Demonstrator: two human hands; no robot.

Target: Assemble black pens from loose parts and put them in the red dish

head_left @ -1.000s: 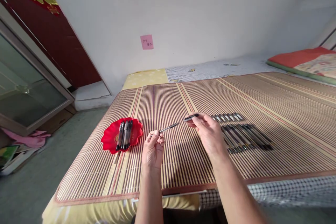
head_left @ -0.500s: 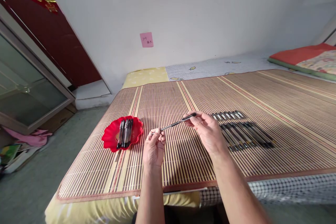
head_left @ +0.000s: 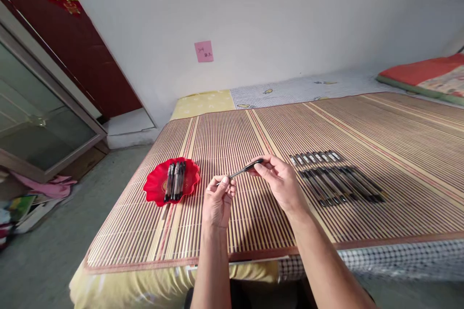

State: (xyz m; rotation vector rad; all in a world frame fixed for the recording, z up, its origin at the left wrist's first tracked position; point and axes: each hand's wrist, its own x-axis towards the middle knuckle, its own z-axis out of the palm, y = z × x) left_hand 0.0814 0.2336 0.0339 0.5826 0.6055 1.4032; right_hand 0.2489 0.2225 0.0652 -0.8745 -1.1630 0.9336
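Note:
Both hands hold one black pen (head_left: 242, 172) above a striped bamboo mat (head_left: 253, 130). My left hand (head_left: 218, 201) pinches its near end; my right hand (head_left: 279, 182) grips the far end, where a dark cap sits. The pen slants up to the right. A red scalloped dish (head_left: 154, 188) to the left holds several black pens (head_left: 175, 180). To the right, a row of several pens (head_left: 340, 184) lies on the mat, with a row of small caps (head_left: 314, 157) just beyond them.
The mat covers a bed with a yellow sheet (head_left: 203, 104). A red and floral cushion (head_left: 427, 75) lies at the far right. A white wall with a pink note (head_left: 203, 51) stands behind. A glass door (head_left: 32, 116) and floor clutter (head_left: 25, 203) are at the left.
The cap in my right hand and the pen in my left were apart; they have come together into one piece. Both hands drifted slightly left.

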